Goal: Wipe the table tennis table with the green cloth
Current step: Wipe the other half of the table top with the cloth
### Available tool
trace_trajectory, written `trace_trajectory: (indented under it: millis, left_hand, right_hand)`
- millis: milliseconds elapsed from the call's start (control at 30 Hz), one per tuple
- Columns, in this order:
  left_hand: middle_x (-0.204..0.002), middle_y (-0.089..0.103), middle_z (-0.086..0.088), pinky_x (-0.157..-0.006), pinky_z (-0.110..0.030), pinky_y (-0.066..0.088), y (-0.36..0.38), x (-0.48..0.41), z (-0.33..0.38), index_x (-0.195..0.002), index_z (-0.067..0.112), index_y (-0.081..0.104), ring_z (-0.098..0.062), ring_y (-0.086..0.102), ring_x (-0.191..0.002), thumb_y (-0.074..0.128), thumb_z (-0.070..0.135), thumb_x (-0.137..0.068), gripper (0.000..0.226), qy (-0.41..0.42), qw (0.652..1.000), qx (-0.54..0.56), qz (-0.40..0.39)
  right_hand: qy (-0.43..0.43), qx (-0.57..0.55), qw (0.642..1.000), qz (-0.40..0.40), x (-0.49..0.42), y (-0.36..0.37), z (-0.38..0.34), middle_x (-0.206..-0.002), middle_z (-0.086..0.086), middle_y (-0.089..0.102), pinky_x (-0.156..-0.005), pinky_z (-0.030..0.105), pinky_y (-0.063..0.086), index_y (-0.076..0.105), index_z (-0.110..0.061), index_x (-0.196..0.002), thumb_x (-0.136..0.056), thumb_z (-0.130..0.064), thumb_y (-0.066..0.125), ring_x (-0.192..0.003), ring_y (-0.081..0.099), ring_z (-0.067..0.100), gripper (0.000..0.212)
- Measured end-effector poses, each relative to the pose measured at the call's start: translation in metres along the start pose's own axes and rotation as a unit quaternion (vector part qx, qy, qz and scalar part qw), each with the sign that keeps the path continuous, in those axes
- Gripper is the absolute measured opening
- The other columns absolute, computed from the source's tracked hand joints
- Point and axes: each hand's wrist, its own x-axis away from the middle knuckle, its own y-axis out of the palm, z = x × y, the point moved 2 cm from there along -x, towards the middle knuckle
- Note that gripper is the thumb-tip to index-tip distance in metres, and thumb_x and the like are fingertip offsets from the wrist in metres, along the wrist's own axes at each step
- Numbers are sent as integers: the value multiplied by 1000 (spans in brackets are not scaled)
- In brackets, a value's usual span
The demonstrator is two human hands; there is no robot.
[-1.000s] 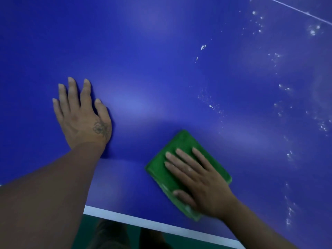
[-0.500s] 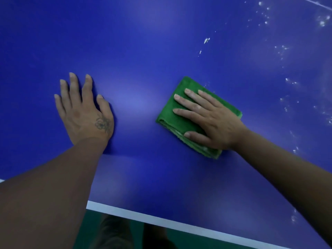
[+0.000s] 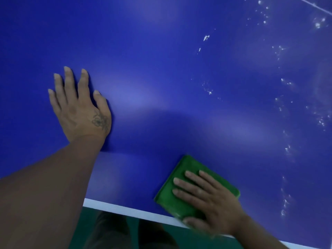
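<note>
The blue table tennis table (image 3: 161,72) fills the view. A folded green cloth (image 3: 172,196) lies flat at the table's near edge, partly over the white border line (image 3: 125,210). My right hand (image 3: 212,202) presses down on the cloth with straight, spread fingers and covers its right half. My left hand (image 3: 79,106) rests flat on the bare table to the left, fingers straight, apart from the cloth.
White specks and smears (image 3: 287,150) dot the table's right side, and a few flecks (image 3: 206,37) sit further out. A thin white line (image 3: 316,6) crosses the far right corner. Below the edge is green floor (image 3: 86,229) and my feet.
My right hand slid the cloth out across the table and then back toward me to the near edge. My left hand stayed in place.
</note>
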Motion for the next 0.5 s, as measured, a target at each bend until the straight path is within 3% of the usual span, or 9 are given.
trace_trajectory:
  millis: [300,500]
  left_hand:
    - [-180,21,-5,-136,-50,6,-2,2,2,-168,24,35,-29,12,-168,32,41,-111,60,-1,1000,-1,-4]
    - [-180,20,-5,-136,-50,5,-5,1,3,-169,24,34,-29,11,-168,32,41,-111,61,-1,1000,4,-11]
  right_hand:
    - [16,43,998,36,-157,-69,134,-178,-3,29,-136,52,16,43,-23,-166,-105,-68,56,-168,17,25,77]
    - [154,56,977,134,-218,-66,102,-178,1,30,-135,53,16,45,-17,-165,-107,-64,49,-167,21,29,75]
